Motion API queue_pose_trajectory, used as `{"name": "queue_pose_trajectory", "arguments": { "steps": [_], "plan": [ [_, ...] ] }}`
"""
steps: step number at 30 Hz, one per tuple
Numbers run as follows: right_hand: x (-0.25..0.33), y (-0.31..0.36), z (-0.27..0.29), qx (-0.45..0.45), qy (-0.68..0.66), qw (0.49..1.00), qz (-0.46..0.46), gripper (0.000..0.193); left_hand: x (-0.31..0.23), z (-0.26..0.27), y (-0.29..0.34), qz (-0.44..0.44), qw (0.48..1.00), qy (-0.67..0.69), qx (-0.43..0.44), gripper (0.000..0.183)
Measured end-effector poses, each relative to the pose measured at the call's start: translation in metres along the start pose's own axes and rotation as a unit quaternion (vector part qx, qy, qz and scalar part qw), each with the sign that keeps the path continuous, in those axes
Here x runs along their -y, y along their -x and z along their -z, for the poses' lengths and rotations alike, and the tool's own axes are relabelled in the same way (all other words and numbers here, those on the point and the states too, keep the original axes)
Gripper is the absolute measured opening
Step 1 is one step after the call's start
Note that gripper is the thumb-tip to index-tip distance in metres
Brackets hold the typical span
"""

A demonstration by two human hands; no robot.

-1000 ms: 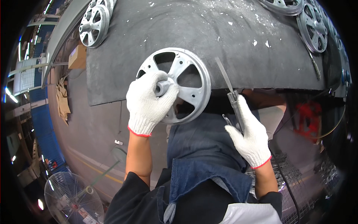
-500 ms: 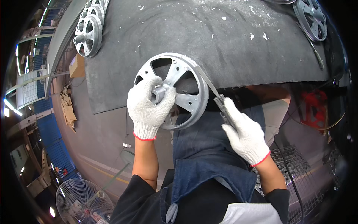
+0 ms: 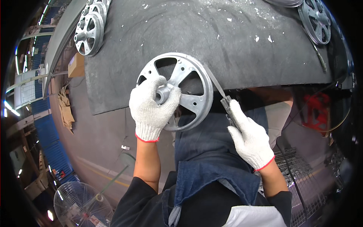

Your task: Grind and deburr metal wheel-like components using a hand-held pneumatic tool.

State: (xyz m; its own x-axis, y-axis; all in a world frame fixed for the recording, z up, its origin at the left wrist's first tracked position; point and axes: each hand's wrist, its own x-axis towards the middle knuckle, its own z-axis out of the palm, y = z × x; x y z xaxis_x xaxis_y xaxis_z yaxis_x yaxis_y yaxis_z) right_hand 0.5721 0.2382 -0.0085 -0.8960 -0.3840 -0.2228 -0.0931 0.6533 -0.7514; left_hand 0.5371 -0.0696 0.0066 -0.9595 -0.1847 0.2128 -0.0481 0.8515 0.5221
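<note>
A silver cast-metal wheel [image 3: 190, 103] with spokes, a hub and a thick rim leans over the near edge of the worktable. My left hand [image 3: 152, 109], in a white knitted glove, is closed round its hub, with thumb and fingers on either side. In my right hand [image 3: 250, 140], gloved alike, is the dark handle of a flat file [image 3: 216, 82]. Its thin blade points up and left, alongside the wheel's right rim. Whether blade and rim touch, I cannot tell.
Several similar wheels [image 3: 90, 34] stand in a row at the table's far left. Another wheel [image 3: 317, 22] and a thin rod-like tool [image 3: 319, 56] lie at the right. Light flakes dot the dark tabletop [image 3: 170, 30]. A fan [image 3: 84, 206] stands lower left, a wire basket [image 3: 298, 178] lower right.
The file and my right hand have shifted slightly right and down along the rim. My left hand and the wheel have hardly moved.
</note>
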Motion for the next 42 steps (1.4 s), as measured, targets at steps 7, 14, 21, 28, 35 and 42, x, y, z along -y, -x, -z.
{"name": "queue_pose_trajectory", "arguments": {
  "steps": [7,14,21,28,35,42],
  "plan": [
    [-0.01,0.002,-0.01,-0.03,-0.116,0.992,0.025,0.076,-0.008,-0.001,-0.002,-0.02,1.0,-0.018,-0.014,0.036],
    [-0.005,-0.003,0.0,-0.007,-0.138,0.99,-0.004,0.078,-0.01,0.012,-0.012,-0.015,0.999,-0.02,0.041,0.035],
    [-0.008,0.002,0.003,0.013,-0.078,0.997,0.001,0.091,-0.001,0.004,-0.012,-0.021,0.999,-0.042,-0.008,0.039],
    [-0.001,-0.009,0.001,-0.022,0.0,0.999,0.048,0.081,-0.003,0.002,-0.015,-0.052,0.997,-0.05,-0.021,0.034],
    [-0.008,-0.007,0.003,0.01,0.016,0.999,0.041,0.082,0.003,-0.002,-0.011,-0.067,0.995,-0.05,-0.061,0.028],
    [-0.02,-0.009,0.023,0.023,-0.17,0.985,-0.003,0.107,0.001,0.01,-0.018,-0.129,0.988,-0.081,0.015,0.025]
  ]
}}
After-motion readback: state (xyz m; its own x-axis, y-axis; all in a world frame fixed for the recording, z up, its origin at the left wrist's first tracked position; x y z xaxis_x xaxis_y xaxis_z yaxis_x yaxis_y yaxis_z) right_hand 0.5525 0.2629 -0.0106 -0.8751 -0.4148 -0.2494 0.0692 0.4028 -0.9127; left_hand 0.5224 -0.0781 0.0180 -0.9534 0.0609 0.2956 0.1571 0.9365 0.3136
